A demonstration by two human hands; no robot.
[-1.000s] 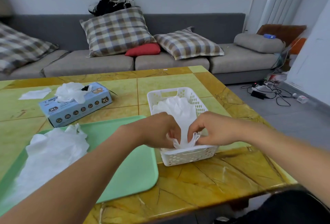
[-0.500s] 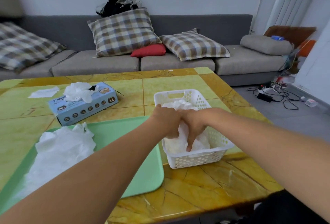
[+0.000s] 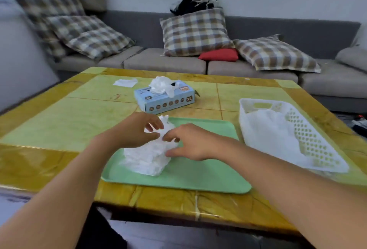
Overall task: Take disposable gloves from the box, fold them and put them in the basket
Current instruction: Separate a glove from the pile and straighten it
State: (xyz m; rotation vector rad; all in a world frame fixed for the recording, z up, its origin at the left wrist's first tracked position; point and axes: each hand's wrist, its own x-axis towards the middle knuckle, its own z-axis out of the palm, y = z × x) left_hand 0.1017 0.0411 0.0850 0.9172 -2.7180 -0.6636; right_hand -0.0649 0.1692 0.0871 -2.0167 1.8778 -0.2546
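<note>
At the centre of the frame, over the green tray, both hands met at the top of a loose heap of white disposable gloves. The left hand had thumb and fingers curled together, seemingly pinching a glove at the pile's peak; the right hand reached in beside it with fingers bent, its tips on or just at the same glove, though motion blur left it unclear whether they had closed on it. The glove box, a glove sprouting from its opening, sat just above the tray in the upper middle. The white basket, at the right of the frame, already held folded gloves.

By my judgement, the step in hand was picking a single glove off the heap for folding. The next move would call for separating one thin sheet cleanly from the clinging rest, then flattening it on bare tray.
</note>
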